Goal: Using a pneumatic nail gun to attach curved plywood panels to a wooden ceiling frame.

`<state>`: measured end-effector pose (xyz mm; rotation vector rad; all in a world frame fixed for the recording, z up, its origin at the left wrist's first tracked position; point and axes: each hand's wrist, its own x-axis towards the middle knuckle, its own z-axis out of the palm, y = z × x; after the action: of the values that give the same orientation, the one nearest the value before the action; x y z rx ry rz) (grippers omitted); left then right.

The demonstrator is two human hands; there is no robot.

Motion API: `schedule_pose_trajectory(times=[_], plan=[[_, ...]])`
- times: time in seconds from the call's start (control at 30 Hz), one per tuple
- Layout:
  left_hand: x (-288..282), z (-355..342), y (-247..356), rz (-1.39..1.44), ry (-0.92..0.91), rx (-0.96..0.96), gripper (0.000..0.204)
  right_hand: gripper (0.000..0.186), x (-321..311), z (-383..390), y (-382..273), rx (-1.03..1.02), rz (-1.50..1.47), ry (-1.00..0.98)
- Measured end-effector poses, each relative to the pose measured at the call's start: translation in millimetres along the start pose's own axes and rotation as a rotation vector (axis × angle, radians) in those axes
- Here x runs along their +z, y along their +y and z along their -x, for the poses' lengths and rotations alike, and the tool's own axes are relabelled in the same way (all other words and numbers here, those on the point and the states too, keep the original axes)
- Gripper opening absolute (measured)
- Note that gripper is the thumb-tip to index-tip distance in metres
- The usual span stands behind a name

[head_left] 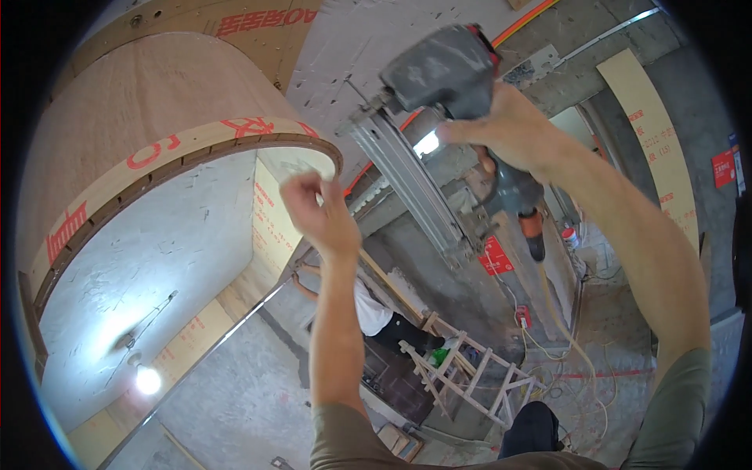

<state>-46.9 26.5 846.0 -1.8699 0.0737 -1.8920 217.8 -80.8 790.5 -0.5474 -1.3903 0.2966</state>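
My right hand (pixel 509 129) is raised and grips the handle of a grey pneumatic nail gun (pixel 442 66). Its long metal magazine (pixel 407 180) slants down to the right, and an orange fitting with a pale air hose (pixel 564 321) hangs from the handle. My left hand (pixel 317 215) is lifted beside it with the fingers curled in, and nothing shows in it. It hovers just below the lower edge (pixel 196 149) of a large curved plywood form (pixel 157 102) with red markings. The gun's nose sits near that edge, to the right.
Another person in a white shirt (pixel 372 309) stands at a wooden ladder (pixel 462 372). A bare bulb (pixel 147 380) glows at lower left. A long plywood strip (pixel 654 133) leans on the concrete wall at right. Cables and hoses lie on the floor (pixel 580 376).
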Motion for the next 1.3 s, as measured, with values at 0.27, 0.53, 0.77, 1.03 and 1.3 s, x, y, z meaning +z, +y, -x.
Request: schedule_pose_trajectory(times=[0.27,0.53,0.77,1.03,1.3], plan=[[24.4,157.2,97.8,0.123,-0.587,0.42,0.056,0.028,-24.6,130.1,76.3,0.31,-0.231,0.449],[75.5,254.5,163.2,0.455,-0.743,0.394,0.052,0.029,-51.9,275.7,131.2,0.571,-0.509,0.826],[108.8,302.0,189.9,0.695,-0.9,0.365,0.046,0.03,-65.8,322.5,121.5,0.682,-0.411,1.087],[112.5,374.5,205.3,0.722,-0.756,0.149,0.04,0.03,-83.8,359.8,126.2,0.588,-0.392,1.285],[74.4,493.1,198.9,0.643,-1.109,-0.325,0.019,0.02,-135.1,396.7,152.6,0.302,0.359,0.785]])
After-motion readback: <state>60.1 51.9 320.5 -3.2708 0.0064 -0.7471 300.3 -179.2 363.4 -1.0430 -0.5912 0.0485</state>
